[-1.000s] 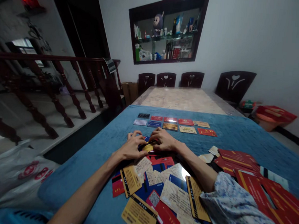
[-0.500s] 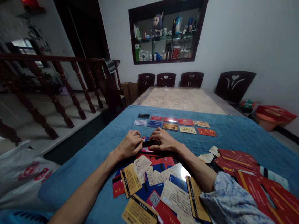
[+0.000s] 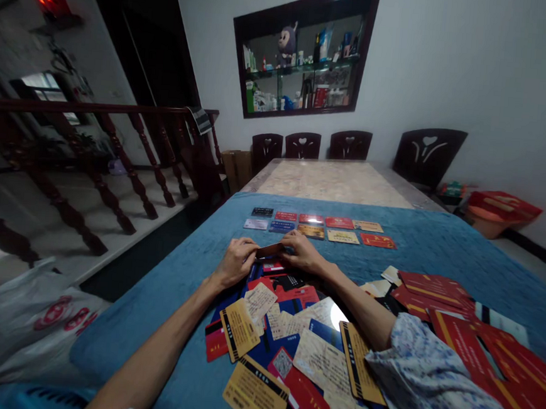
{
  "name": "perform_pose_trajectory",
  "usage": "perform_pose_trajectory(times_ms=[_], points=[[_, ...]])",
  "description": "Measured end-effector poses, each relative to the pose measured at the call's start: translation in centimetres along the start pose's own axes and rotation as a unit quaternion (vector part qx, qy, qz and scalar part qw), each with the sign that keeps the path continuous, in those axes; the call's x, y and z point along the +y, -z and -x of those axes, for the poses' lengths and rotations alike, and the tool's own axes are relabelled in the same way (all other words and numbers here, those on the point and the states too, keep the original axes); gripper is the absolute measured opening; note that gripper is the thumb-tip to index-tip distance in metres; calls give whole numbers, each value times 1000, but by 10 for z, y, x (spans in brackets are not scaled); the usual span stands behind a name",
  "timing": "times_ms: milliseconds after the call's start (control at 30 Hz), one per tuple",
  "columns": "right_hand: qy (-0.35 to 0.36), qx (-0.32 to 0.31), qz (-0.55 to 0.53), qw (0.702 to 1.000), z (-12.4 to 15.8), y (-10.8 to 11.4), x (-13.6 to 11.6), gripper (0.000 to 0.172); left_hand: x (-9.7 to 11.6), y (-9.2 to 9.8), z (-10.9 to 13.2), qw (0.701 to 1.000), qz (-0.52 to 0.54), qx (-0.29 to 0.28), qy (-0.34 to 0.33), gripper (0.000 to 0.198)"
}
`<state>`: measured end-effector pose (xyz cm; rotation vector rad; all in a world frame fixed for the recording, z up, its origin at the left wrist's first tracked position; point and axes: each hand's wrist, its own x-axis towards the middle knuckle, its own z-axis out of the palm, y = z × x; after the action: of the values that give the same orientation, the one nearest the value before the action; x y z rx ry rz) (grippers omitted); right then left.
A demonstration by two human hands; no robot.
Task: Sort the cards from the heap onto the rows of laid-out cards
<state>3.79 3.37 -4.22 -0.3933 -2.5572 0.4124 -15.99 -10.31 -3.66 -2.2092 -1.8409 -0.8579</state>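
My left hand (image 3: 236, 259) and my right hand (image 3: 303, 251) pinch the two ends of one card (image 3: 270, 251), held edge-on just above the blue cloth (image 3: 172, 285). Below the hands lies a loose pile of cards (image 3: 286, 338) in red, blue, gold and cream, overlapping each other. Beyond the hands, two neat rows of cards (image 3: 321, 228) lie flat on the cloth.
Large red envelopes (image 3: 475, 334) are heaped at the right. The bare table top (image 3: 331, 181) stretches behind the cloth, with dark chairs (image 3: 348, 144) along the wall. A white plastic bag (image 3: 23, 317) sits low left, by a wooden stair railing (image 3: 92, 152).
Both hands have lifted the card off the pile and carried it a little further away from me, turning it from flat to edge-on.
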Motion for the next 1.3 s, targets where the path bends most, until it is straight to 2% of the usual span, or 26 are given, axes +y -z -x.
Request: perform_pose_trajectory(times_ms=[200,467,700,867,1100,1300], points=[[-37,53,-46,997,0,1,0,13,-2,-4,0,999,18,15,44,25],[-58,92,-107,988,0,2,-9,13,2,-4,0,999,23,-14,46,22],[-13,147,-33,989,-2,-2,-6,18,2,-2,-1,999,30,-4,43,21],[52,205,40,977,-4,-4,-1,20,4,-2,-1,997,32,43,46,20],[69,194,113,972,-3,-5,-2,20,7,0,-1,989,37,114,86,18],[78,153,131,976,-4,-9,-7,23,11,-7,-2,995,34,76,64,23]])
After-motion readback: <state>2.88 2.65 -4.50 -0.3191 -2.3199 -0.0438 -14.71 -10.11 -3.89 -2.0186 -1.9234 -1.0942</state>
